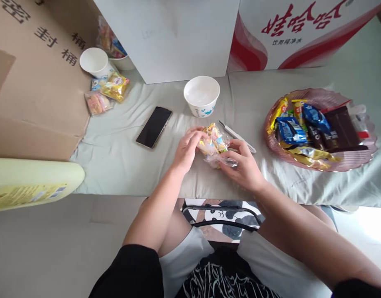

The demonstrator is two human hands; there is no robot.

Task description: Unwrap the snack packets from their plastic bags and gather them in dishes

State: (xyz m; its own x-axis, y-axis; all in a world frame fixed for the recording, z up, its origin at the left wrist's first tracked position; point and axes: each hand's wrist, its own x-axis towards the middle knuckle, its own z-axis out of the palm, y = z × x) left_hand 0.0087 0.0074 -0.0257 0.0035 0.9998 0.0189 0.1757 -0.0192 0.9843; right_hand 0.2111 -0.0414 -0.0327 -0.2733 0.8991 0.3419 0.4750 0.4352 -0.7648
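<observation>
Both of our hands meet over the pale cloth-covered surface, closed around one small clear plastic snack packet printed in yellow and blue. Our left hand curls its fingers over the packet's left end, and our right hand pinches the crinkled clear edge at the lower right, fingers bent and thumb pressed in. The packet sits just in front of us, between the black smartphone lying face up on the left and the slim white-handled knife just beyond our right hand.

We judge that the step in hand is opening the wrapper: the two grips sit at opposite ends, and the packet looks unbroken, though we cannot tell for certain. A next move would call for a firm pinch on both sides of the seam and a pull apart, kept gentle so the contents stay in.

Behind the packet stands an empty white paper bowl. Well to the right, a pink scalloped plastic tray holds more wrapped snacks.
</observation>
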